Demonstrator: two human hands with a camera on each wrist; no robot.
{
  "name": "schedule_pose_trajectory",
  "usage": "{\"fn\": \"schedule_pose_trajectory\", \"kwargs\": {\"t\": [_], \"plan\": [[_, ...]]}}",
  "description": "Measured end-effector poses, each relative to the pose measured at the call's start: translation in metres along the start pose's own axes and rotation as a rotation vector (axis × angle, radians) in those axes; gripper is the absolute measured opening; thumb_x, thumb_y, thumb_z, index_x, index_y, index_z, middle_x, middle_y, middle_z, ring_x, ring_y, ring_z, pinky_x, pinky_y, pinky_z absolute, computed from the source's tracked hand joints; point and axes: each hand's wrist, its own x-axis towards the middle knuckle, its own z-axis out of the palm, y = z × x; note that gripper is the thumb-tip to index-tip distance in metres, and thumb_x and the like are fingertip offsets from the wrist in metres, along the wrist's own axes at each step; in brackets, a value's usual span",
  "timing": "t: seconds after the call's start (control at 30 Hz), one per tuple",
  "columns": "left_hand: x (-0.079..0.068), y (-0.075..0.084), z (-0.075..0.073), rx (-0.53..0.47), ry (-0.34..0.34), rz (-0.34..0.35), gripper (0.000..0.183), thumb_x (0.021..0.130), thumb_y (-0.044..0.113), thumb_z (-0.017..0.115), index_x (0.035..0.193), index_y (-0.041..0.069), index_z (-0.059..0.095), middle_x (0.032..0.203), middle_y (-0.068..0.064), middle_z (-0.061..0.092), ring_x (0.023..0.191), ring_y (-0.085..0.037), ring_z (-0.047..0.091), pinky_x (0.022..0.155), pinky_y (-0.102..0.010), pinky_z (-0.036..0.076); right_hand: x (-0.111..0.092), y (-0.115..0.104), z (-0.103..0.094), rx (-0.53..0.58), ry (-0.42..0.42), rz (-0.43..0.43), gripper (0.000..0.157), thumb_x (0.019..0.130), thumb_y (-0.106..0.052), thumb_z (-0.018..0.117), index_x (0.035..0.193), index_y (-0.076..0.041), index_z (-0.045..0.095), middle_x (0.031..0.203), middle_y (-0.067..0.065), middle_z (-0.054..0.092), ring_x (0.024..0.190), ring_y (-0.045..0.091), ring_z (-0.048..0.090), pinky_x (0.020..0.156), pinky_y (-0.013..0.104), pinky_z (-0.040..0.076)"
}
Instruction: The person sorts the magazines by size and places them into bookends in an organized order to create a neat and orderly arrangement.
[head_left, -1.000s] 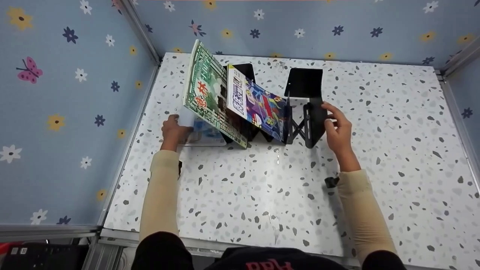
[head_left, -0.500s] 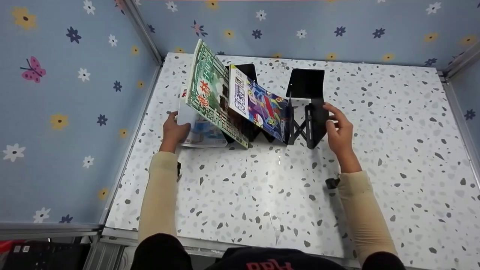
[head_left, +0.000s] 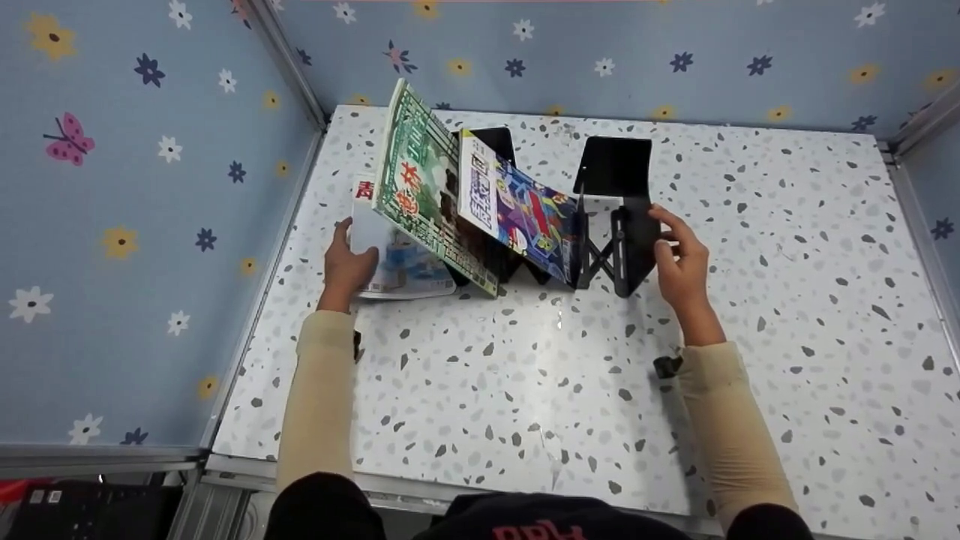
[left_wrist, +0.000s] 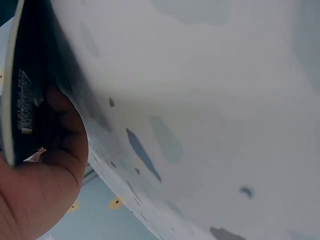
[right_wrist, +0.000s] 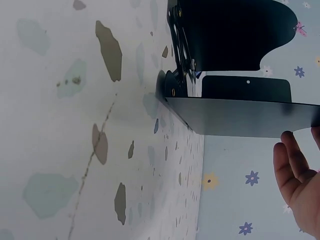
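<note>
A black expandable bookend (head_left: 636,240) stands on the table. My right hand (head_left: 684,274) holds its right panel, thumb and fingertips at the edge. In the right wrist view, fingertips (right_wrist: 287,136) meet that panel from below. A purple magazine (head_left: 525,210) and a green magazine (head_left: 424,180) lean tilted inside the stand. At the left, a light magazine (head_left: 409,262) with red characters stands partly hidden behind the green one. My left hand (head_left: 346,262) grips its left edge; in the left wrist view, the fingers (left_wrist: 62,135) curl round that dark-backed magazine (left_wrist: 22,100).
Flowered blue panels (head_left: 555,52) enclose the back and sides of the speckled table (head_left: 480,405). A metal frame edge (head_left: 285,67) runs along the left corner. Between its two halves the bookend has crossed struts (head_left: 598,259).
The light magazine has come out further left and tipped upright from behind the green one, its red characters now showing. The left hand shifted slightly with it; the right hand barely moved.
</note>
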Motion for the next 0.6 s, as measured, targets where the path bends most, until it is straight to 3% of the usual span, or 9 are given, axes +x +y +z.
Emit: {"fn": "schedule_pose_trajectory", "kwargs": {"t": [0.1, 0.27, 0.4, 0.5, 0.6], "plan": [[-0.003, 0.0, -0.003, -0.019, 0.019, 0.009, 0.076, 0.088, 0.026, 0.059, 0.154, 0.028, 0.021, 0.161, -0.008, 0.019, 0.143, -0.029, 0.03, 0.109, -0.046, 0.035, 0.001, 0.0, 0.0, -0.003, -0.003, -0.008, 0.041, 0.084, 0.007, 0.044, 0.121, 0.004, 0.063, 0.127, 0.019, 0.062, 0.082, -0.002, 0.054, 0.063, 0.015, 0.042], [-0.01, 0.0, -0.005, -0.073, 0.076, 0.005, 0.071, 0.088, 0.025, 0.058, 0.152, 0.022, 0.028, 0.145, -0.019, 0.045, 0.127, -0.033, 0.049, 0.097, -0.046, 0.045, 0.001, -0.002, -0.001, -0.013, -0.007, -0.018, 0.041, 0.085, 0.006, 0.045, 0.121, 0.004, 0.063, 0.127, 0.02, 0.062, 0.082, -0.006, 0.054, 0.064, 0.015, 0.042], [-0.015, 0.0, -0.005, -0.087, 0.105, -0.03, 0.069, 0.087, 0.025, 0.057, 0.15, 0.017, 0.032, 0.14, -0.019, 0.049, 0.116, -0.03, 0.055, 0.088, -0.043, 0.048, 0.001, -0.002, -0.002, -0.018, -0.02, -0.023, 0.041, 0.085, 0.006, 0.044, 0.122, 0.004, 0.062, 0.128, 0.02, 0.062, 0.082, -0.007, 0.053, 0.063, 0.012, 0.04], [-0.019, -0.001, -0.005, -0.105, 0.126, -0.049, 0.067, 0.086, 0.024, 0.057, 0.149, 0.019, 0.034, 0.132, -0.017, 0.055, 0.104, -0.026, 0.057, 0.078, -0.038, 0.049, 0.002, -0.003, -0.003, -0.019, -0.034, -0.026, 0.042, 0.085, 0.007, 0.045, 0.123, 0.004, 0.062, 0.128, 0.021, 0.061, 0.081, -0.006, 0.053, 0.063, 0.01, 0.039], [-0.024, -0.003, -0.007, -0.146, 0.169, -0.016, 0.065, 0.085, 0.023, 0.059, 0.146, 0.022, 0.037, 0.11, -0.016, 0.064, 0.081, -0.02, 0.06, 0.063, -0.032, 0.047, 0.003, -0.005, -0.004, -0.015, -0.051, -0.019, 0.042, 0.085, 0.008, 0.045, 0.123, 0.004, 0.062, 0.129, 0.02, 0.061, 0.082, -0.003, 0.054, 0.063, 0.01, 0.04]]}}
